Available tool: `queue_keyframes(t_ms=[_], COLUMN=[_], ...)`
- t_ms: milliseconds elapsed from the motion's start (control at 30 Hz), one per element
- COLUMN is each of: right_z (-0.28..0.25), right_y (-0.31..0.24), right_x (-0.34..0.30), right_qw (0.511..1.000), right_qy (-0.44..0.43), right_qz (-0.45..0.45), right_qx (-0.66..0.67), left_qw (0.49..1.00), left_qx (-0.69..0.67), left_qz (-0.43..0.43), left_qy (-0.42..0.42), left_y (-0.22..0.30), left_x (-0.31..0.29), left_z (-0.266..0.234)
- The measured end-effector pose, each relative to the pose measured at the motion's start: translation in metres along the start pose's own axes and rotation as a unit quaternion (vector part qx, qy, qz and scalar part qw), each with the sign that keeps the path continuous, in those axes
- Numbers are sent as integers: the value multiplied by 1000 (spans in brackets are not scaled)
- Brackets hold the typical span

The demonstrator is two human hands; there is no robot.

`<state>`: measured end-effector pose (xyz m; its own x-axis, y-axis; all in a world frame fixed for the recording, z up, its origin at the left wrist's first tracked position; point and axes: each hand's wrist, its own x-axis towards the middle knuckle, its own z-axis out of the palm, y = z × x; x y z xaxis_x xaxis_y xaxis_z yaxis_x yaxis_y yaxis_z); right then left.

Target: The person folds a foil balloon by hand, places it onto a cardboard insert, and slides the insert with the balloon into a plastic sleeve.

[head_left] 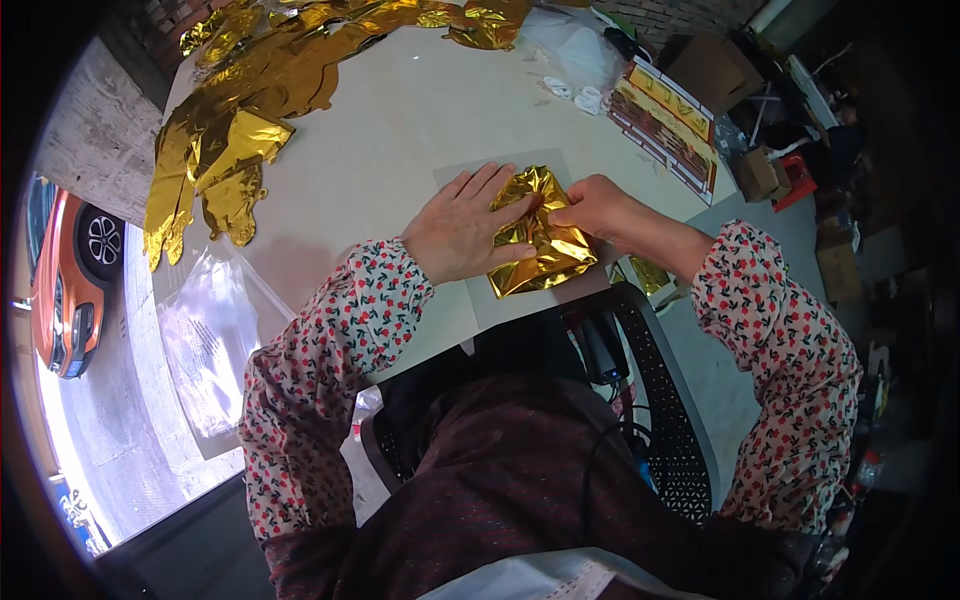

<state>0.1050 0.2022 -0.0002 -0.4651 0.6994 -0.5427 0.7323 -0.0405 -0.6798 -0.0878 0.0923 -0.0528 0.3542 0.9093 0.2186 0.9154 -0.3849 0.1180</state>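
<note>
We're resting our left hand (462, 228), spread open, on the gold foil (556, 266) mid-frame; right hand (604, 211) is touching it, curled, can't tell if gripping.

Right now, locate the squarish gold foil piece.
In the head view, the gold foil piece lies slightly right of centre on a grey sheet, left hand on its left side, right hand at its right.

Printed matter: a rectangular printed sheet (643, 132) in yellow, brown and red, lying at the far right of the pale table (390, 130). A row of large capital letters runs lengthwise along its yellow band, slanting across the view. Any finer print on its brown portion is too small to read.
</note>
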Motion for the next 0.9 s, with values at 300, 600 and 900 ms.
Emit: queue_keyframes(t_ms=[300, 600, 900], right_z=[-3, 31, 36], right_y=[-3, 35, 45], right_x=[-21, -18, -10], right_qw=[997, 824, 841], right_qy=[8, 203, 169], right_qz=[52, -427, -374], right_qx=[-54, -313, -353], left_qw=[1000, 999, 987], left_qx=[-12, -17, -146], left_qz=[11, 25, -60], left_qy=[7, 22, 18], left_y=[-3, -4, -16], left_x=[-2, 1, -7], left_z=[-2, -3, -21])
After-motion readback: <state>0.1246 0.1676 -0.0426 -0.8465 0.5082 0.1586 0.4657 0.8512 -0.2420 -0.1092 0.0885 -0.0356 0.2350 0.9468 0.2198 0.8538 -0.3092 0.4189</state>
